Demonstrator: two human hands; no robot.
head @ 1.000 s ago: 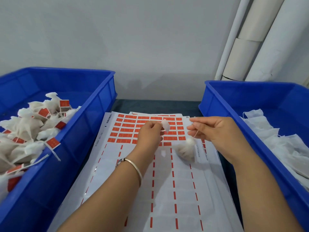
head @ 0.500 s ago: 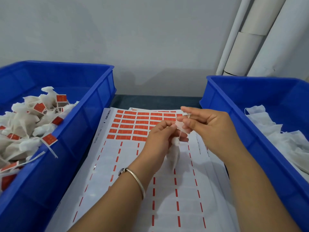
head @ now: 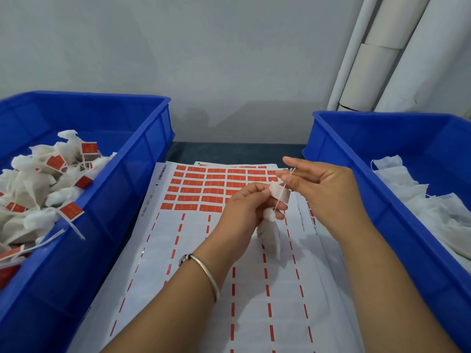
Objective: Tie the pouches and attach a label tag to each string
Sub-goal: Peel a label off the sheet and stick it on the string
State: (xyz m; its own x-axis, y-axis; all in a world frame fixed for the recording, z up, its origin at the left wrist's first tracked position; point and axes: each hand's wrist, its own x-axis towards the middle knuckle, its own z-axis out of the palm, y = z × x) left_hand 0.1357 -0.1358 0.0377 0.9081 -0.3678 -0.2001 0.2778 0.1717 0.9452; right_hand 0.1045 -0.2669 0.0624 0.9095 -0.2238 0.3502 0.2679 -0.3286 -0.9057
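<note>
A: Where does everything sit?
B: Label sheet [head: 198,250] lies at centre on the table [head: 229,151]. Left bin [head: 114,200] at nine o'clock holds tagged pouches [head: 38,189]; right bin [head: 382,200] at three o'clock holds untied pouches [head: 433,200].
A: And the hands?
B: Over the sheet, left hand [head: 244,212] and right hand [head: 328,189] hold a pouch [head: 270,233]; rolls [head: 382,59] stand at one o'clock.
</note>
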